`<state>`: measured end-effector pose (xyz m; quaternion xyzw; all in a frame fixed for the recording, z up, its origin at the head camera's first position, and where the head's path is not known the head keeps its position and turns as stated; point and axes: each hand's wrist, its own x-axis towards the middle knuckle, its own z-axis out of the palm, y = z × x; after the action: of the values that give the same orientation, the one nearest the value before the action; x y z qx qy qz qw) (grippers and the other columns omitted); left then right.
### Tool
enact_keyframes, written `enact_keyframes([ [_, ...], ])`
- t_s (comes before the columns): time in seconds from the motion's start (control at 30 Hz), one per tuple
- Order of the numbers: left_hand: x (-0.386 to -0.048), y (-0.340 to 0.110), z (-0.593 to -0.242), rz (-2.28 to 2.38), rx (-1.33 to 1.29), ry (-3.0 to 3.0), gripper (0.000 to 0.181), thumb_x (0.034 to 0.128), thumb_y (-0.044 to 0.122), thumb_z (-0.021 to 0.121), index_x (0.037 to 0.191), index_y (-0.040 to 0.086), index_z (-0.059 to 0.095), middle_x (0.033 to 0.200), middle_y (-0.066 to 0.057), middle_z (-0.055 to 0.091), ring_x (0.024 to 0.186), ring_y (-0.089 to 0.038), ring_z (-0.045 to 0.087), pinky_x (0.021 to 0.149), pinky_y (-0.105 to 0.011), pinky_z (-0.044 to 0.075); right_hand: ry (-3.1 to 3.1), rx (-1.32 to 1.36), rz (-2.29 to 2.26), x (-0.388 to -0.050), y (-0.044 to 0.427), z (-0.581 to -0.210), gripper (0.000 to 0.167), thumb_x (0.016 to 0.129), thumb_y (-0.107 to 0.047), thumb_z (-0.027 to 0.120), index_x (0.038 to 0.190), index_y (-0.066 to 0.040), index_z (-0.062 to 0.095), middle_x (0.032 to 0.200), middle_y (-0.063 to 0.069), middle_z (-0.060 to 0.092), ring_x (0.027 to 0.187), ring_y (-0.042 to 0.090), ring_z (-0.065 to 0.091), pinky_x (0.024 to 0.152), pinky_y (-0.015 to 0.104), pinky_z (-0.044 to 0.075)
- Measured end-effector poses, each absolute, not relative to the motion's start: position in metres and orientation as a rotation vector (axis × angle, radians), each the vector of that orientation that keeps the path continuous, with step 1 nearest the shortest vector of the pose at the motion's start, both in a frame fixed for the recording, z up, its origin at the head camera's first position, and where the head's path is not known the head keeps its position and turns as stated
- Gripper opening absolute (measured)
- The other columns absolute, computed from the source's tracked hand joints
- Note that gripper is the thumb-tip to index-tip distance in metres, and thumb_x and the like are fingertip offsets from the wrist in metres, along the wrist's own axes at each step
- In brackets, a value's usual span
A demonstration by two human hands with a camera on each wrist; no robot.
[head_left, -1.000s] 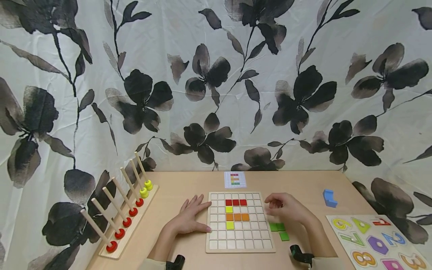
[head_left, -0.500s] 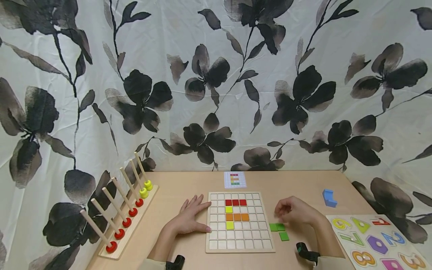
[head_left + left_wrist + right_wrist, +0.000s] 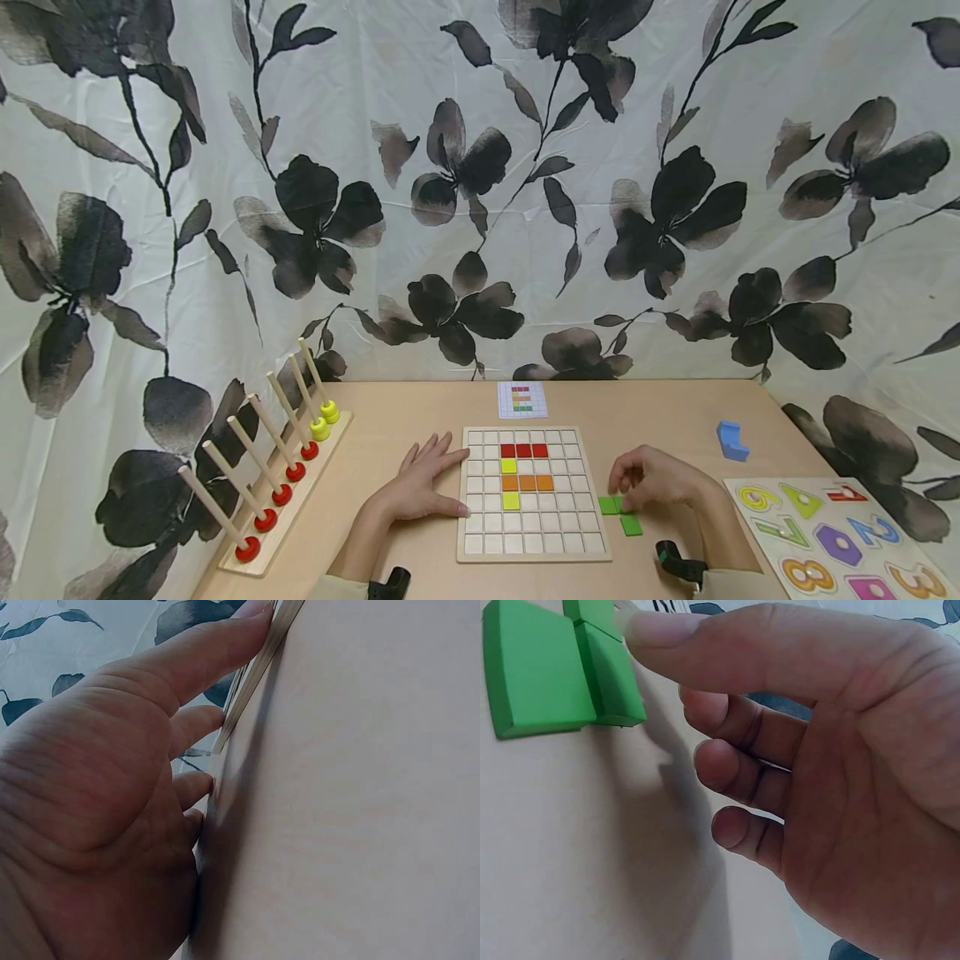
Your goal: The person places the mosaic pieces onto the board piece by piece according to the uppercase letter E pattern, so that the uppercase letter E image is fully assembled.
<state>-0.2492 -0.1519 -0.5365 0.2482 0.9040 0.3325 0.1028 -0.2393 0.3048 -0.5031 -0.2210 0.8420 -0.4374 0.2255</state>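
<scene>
My left hand [image 3: 420, 485] steadies the wooden grid board [image 3: 480, 533] by its left edge, fingers spread and thumb near the edge. In the left wrist view that thumb [image 3: 217, 652] touches the board's rim. On the board lie red tiles [image 3: 525, 450], orange tiles [image 3: 528, 482] and two yellow tiles [image 3: 511, 500]. My right hand [image 3: 663, 487] is at the green tiles [image 3: 632, 525] beside the board's right edge. Its thumb tip comes up to one green tile [image 3: 611, 675] in the right wrist view, the other fingers loosely bent; the index finger is mostly hidden.
Behind the board lies a pattern card [image 3: 522, 400]. A wooden peg stand [image 3: 341, 429] with red and yellow rings is at the left. On the right are a blue block [image 3: 732, 440] and a number-and-shape puzzle board [image 3: 810, 500]. A floral cloth [image 3: 570, 275] hangs behind the table.
My right hand has drawn back to the right from the board's edge, then lowered its thumb to the green tiles. The left hand and the coloured tiles have stayed put.
</scene>
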Motion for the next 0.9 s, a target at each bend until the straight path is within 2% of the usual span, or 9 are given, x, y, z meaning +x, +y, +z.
enact_keyframes([
  [0.27,-0.2489,-0.1519,-0.5364,0.984,0.729,2.665,0.095,0.0754,0.056,0.087,0.156,0.02,0.05,0.173,-0.021,0.018,0.162,-0.043,0.005,0.127,-0.066,-0.004,2.291,-0.604,-1.212,-0.2395,0.3042,-0.5048,0.022,0.077,0.001,0.084,0.097,0.001,0.074,0.082,0.004,0.061,0.077,0.013,0.055,0.066,0.022,0.043],
  [0.6,-0.2488,-0.1519,-0.5362,0.991,0.733,2.662,0.095,0.0755,0.055,0.088,0.156,0.02,0.05,0.173,-0.021,0.018,0.162,-0.043,0.005,0.126,-0.066,-0.004,2.288,-0.587,-1.222,-0.2394,0.3005,-0.5076,0.022,0.075,0.005,0.084,0.094,0.002,0.074,0.081,0.009,0.062,0.075,0.014,0.053,0.064,0.022,0.043],
  [0.9,-0.2493,-0.1515,-0.5366,0.98,0.727,2.668,0.094,0.0767,0.055,0.087,0.156,0.021,0.05,0.173,-0.021,0.018,0.162,-0.043,0.005,0.126,-0.066,-0.004,2.304,-0.631,-1.185,-0.2396,0.3004,-0.5069,0.022,0.074,0.004,0.084,0.093,0.003,0.073,0.078,0.001,0.059,0.074,0.011,0.053,0.064,0.02,0.043],
])
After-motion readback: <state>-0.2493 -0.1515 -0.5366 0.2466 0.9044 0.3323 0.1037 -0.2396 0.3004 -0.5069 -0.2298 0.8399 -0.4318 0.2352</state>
